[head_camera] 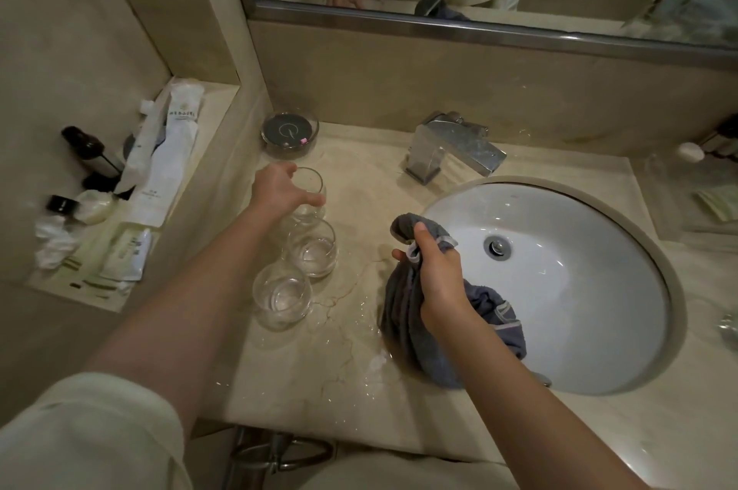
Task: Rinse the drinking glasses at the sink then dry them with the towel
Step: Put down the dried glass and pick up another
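Head view looks down on a marble counter wet with splashes, its white sink at right under a steel faucet, no water visibly running. A grey towel hangs bunched over the counter's edge of the basin, clenched in the right hand. Three drinking glasses stand in a line on the counter left of the sink: the near glass, the middle glass, and the far glass, whose rim the left hand grasps from above. The drying step seems under way; next the far glass likely needs lifting to the towel, firmly, since wet glass slips.
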The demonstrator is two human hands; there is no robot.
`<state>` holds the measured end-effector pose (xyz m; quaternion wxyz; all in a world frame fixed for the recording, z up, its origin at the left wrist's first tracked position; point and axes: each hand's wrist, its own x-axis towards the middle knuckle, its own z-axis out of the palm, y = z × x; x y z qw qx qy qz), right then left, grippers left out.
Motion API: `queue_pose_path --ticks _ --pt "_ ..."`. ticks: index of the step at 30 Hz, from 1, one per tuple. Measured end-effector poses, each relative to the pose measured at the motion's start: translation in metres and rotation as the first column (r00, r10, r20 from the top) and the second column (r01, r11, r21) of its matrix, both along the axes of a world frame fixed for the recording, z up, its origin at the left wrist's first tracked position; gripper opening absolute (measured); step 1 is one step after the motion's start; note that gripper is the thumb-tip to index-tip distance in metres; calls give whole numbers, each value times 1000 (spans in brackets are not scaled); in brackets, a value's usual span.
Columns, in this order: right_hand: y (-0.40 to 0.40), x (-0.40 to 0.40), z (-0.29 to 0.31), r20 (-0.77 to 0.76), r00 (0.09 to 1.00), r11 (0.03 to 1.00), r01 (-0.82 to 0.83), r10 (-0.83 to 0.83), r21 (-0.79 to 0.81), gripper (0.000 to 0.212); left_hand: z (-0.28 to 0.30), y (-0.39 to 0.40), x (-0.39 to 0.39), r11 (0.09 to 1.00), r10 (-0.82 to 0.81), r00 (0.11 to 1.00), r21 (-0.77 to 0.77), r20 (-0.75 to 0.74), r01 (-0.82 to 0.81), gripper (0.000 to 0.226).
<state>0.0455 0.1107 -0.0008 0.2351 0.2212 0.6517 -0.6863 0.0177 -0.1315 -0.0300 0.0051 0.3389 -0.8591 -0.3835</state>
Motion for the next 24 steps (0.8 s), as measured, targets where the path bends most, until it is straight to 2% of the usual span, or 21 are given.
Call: queue_pose_path --ticks 3,6,8,10,12,15,19,24 --pt "-2 0 -1 1 1000 1000 0 0 -6 38 5 4 4 999 29 999 16 -34 -28 110" --pt "-3 0 -1 7 1000 1000 -2 3 -13 34 8 22 26 982 167 979 108 -117 -155 120" --pt "-3 0 -2 4 1000 1000 0 0 -19 34 4 36 47 966 211 969 175 -126 -188 120" --pt "-3 1 -2 3 1000 1000 2 -2 -19 35 -1 48 68 966 177 982 204 -71 -160 109" --pt "-4 2 -1 -3 1000 1000 3 -3 -25 39 -4 53 79 983 82 996 165 -24 -77 97" --pt "-7 6 -2 -8 1000 999 2 -2 -35 41 1 51 78 998 -2 1000 55 26 1 89" --pt "-10 9 -3 5 1000 999 -13 14 -45 39 4 46 73 999 5 998 -50 61 -2 81" --pt "-10 8 -4 3 1000 999 -1 1 -47 39 5 30 73 996 43 997 -77 58 -38 80"
